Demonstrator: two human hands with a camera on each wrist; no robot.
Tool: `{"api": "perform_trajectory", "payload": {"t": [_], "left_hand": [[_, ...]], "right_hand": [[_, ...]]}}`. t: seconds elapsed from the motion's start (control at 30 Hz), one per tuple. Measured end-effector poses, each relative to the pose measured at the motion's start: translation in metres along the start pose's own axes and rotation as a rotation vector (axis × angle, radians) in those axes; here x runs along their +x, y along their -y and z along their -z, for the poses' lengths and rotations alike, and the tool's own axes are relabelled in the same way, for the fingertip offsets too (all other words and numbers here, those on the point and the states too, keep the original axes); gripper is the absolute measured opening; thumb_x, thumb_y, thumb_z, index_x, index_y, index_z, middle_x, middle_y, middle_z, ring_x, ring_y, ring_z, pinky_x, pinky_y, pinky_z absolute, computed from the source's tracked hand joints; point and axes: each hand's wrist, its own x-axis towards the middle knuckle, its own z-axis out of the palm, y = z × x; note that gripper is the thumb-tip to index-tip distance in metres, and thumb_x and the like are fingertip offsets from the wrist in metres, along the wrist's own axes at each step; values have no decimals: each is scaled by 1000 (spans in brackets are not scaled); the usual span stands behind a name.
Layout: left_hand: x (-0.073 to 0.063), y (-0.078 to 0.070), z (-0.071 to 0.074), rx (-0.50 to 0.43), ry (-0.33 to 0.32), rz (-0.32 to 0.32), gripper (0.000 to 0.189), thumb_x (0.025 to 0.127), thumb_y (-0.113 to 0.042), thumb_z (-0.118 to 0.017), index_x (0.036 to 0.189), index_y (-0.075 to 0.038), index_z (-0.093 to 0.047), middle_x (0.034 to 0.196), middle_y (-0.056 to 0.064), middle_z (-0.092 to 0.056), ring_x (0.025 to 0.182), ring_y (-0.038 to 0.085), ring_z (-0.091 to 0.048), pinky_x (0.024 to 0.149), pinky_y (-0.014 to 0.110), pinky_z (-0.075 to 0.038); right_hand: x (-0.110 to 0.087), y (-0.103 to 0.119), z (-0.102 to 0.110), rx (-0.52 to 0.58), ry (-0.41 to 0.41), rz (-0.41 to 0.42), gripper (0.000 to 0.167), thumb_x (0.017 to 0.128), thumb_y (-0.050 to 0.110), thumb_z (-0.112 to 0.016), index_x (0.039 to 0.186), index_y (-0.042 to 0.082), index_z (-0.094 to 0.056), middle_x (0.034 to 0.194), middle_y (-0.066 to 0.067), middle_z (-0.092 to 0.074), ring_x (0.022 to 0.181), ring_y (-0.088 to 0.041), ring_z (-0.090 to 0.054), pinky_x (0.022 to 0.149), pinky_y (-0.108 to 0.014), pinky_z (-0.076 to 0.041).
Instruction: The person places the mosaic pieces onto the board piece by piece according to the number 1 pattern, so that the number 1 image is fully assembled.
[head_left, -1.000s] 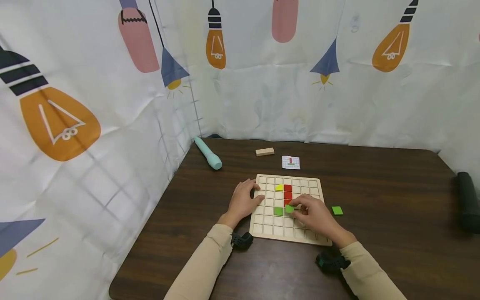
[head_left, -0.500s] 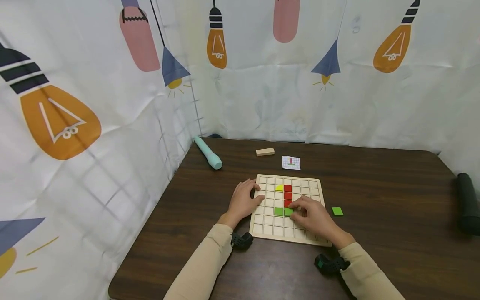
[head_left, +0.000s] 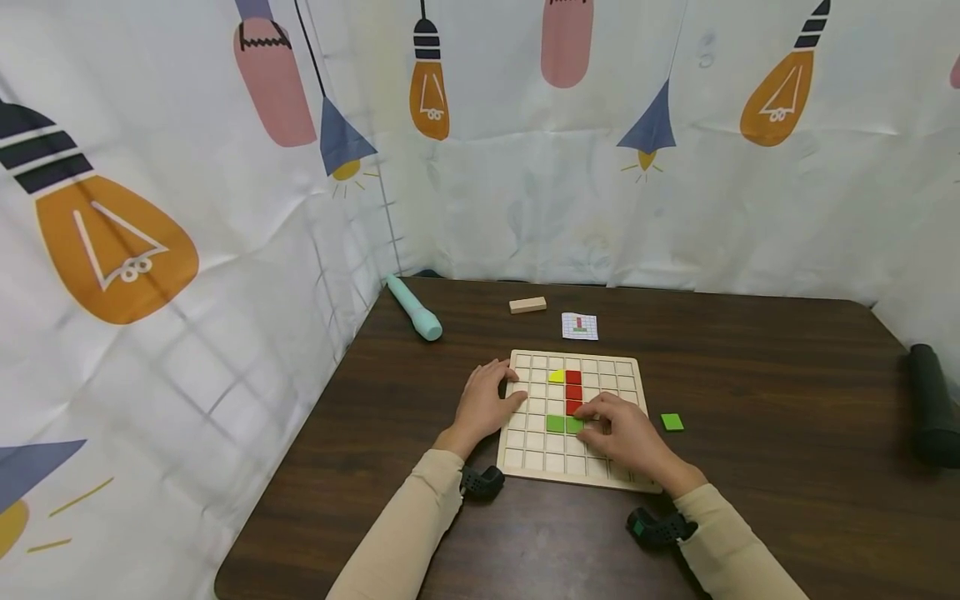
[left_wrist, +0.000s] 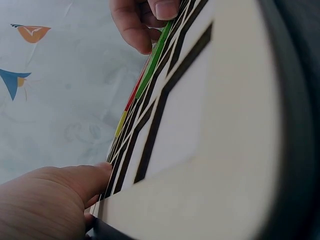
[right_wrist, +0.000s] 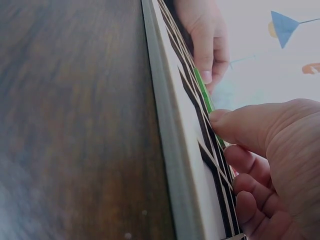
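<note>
A pale wooden grid board [head_left: 532,461] lies on the table. My left hand [head_left: 483,404] rests along its left edge, fingers and thumb spread, with the thumb tip on the surface. My right hand [head_left: 626,433] pinches a green square tile [head_left: 573,425] between thumb and index finger, the tile flat in a grid square. Left of it sits another green tile [head_left: 555,424]. Above runs a column of red tiles [head_left: 573,392], and beside its top square is a yellow tile [head_left: 557,377] with a slanted side. In the right wrist view, the right thumb [right_wrist: 235,125] is at the green tile's edge.
A loose green tile [head_left: 672,422] lies right of the board. Behind are a pattern card [head_left: 580,327], a small wooden block [head_left: 528,306] and a teal stick with a thick end [head_left: 415,308]. A black cylinder [head_left: 932,408] stands out at the far right.
The green tile under my right fingers has gone from slightly raised and tilted to flat beside the other green tile. My left hand stays at the board's edge.
</note>
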Motion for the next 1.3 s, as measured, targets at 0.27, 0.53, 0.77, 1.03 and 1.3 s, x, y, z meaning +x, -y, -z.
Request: {"api": "perform_trajectory", "payload": {"t": [0.27, 0.53, 0.77, 1.03, 1.3], "left_hand": [[1, 0, 0, 1, 1, 3, 25, 92, -35, -68, 108, -16, -63, 147, 5, -48, 143, 24, -34, 122, 38, -15], [-1, 0, 1, -18, -8, -12, 24, 92, -32, -69, 107, -15, -63, 146, 8, -49, 142, 26, -35, 122, 41, -16], [-1, 1, 0, -10, -9, -13, 25, 92, -33, -68, 108, -15, -63, 146, 7, -49, 142, 26, -35, 122, 40, -16], [0, 1, -1, -9, -15, -20, 25, 91, -32, -69, 108, -15, -63, 146, 7, -49, 141, 27, -36, 121, 42, -18], [0, 2, -1, 0, 1, -1, 25, 92, -34, -68, 108, -16, -63, 147, 5, -48, 143, 24, -33, 122, 39, -15]], "right_hand": [[0, 0, -1, 4, -10, 5, 21, 80, 15, -81, 100, 17, -74, 91, 9, -61, 71, -9, -47, 59, -21, -42], [-2, -3, 6, 48, -58, 59, 15, 85, 14, -77, 100, 17, -74, 92, 10, -65, 71, -5, -53, 60, -22, -49], [-3, -7, 21, 24, -114, 28, 14, 87, 15, -75, 101, 14, -74, 91, 9, -67, 70, -7, -54, 59, -23, -49], [-8, -21, 43, -16, -149, -37, 19, 90, 16, -72, 108, 10, -73, 92, 5, -66, 71, -11, -53, 58, -25, -48], [-18, -42, 63, -40, -121, -112, 24, 92, 20, -70, 114, 10, -70, 102, -2, -68, 79, -15, -58, 61, -28, -52]]}}
